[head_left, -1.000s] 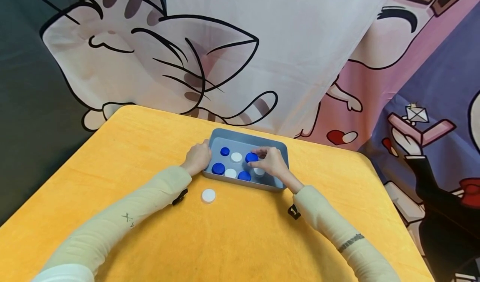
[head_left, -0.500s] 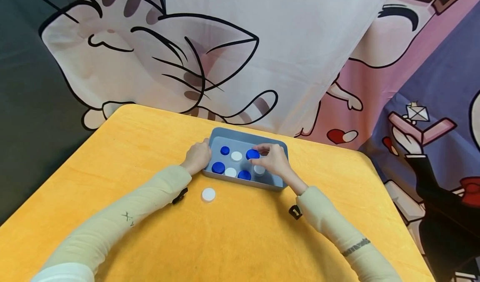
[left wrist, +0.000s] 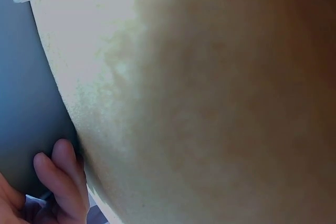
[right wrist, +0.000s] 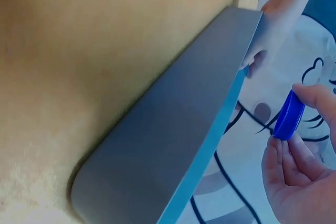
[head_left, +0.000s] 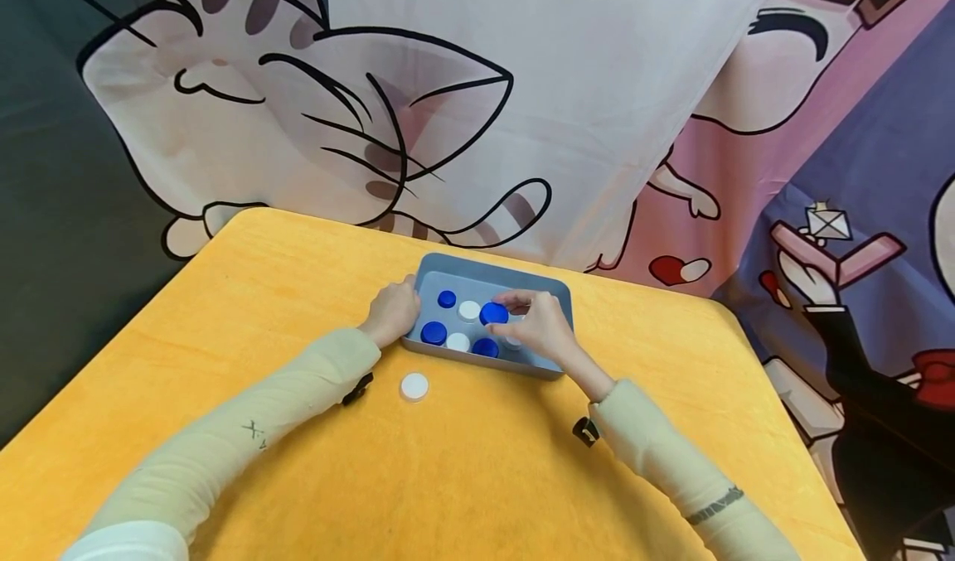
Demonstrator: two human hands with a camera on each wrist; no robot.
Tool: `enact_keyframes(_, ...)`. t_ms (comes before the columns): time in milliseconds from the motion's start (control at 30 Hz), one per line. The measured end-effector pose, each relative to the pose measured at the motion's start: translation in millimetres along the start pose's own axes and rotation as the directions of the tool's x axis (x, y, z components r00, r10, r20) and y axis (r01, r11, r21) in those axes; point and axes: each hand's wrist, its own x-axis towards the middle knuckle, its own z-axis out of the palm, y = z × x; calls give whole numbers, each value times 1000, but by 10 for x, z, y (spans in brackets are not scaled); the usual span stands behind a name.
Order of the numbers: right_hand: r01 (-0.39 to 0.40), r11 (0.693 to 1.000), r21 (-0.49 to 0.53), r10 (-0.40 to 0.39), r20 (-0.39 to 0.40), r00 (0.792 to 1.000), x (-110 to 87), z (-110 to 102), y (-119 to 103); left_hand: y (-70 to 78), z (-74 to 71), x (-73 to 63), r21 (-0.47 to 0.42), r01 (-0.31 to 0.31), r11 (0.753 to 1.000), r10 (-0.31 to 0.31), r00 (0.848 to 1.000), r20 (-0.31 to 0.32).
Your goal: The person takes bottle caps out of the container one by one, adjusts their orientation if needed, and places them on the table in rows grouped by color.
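My left hand (head_left: pixel 394 308) grips the left end of a shallow blue-grey tray (head_left: pixel 515 364). In the left wrist view its fingers (left wrist: pixel 65 174) curl against the tray wall (left wrist: pixel 29 103). Over the tray, the thumb and fingers of my right hand (head_left: pixel 547 326) pinch a blue bottle cap (head_left: pixel 493 313). The right wrist view has this blue cap (right wrist: pixel 289 117) tilted on edge, above the tray rim. Inside the tray lie more caps: a small blue one (head_left: pixel 446 299), a white one (head_left: pixel 468 310), and several others near the front wall. The right hand partly hides a white cap (head_left: pixel 513 342).
A loose white cap (head_left: pixel 414 387) lies on the yellow tabletop (head_left: pixel 418 478) in front of the tray, near the left wrist. Behind the table hangs a cartoon-printed cloth (head_left: pixel 597 89).
My right hand, holding the blue cap, rose slightly and then shifted a little to the left over the tray. The left hand and tray have stayed in place.
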Motion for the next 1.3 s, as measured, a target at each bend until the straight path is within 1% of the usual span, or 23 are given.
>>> enact_keyframes(133, 40, 999, -12, -40, -6, 999, -74, 26, -79, -3, -5, -5, -6, -2, 1000, 2, 1000, 3)
enact_keyframes(400, 121, 993, -5, -121, -13, 993, -189, 36, -181, -10, 9, 1, -23, 10, 1000, -10, 1000, 9)
enact_keyframes(600, 134, 991, -26, -134, 5, 991, -275, 84, -235, -16, 4, -14, -12, 5, 1000, -5, 1000, 1)
enact_keyframes(800, 166, 986, -9, -166, 22, 986, -342, 165, -306, -14, 2, -26, -9, -5, 1000, 5, 1000, -8)
enact_keyframes(933, 186, 982, -15, -185, 51, 981, -378, 212, -362, -20, 13, -6, -1, 3, 1000, -3, 1000, -2)
enact_keyframes(1100, 180, 984, 3, -179, 83, 980, -408, 295, -414, -23, 17, 3, 11, 3, 1000, -3, 1000, -7)
enact_keyframes(1200, 181, 983, 18, -182, 99, 978, -419, 364, -435, -18, 14, 5, 8, 5, 1000, -5, 1000, -5)
enact_keyframes(1300, 201, 979, 14, -201, 118, 972, -431, 426, -455, -17, 13, 5, -6, 8, 1000, -7, 1000, 6)
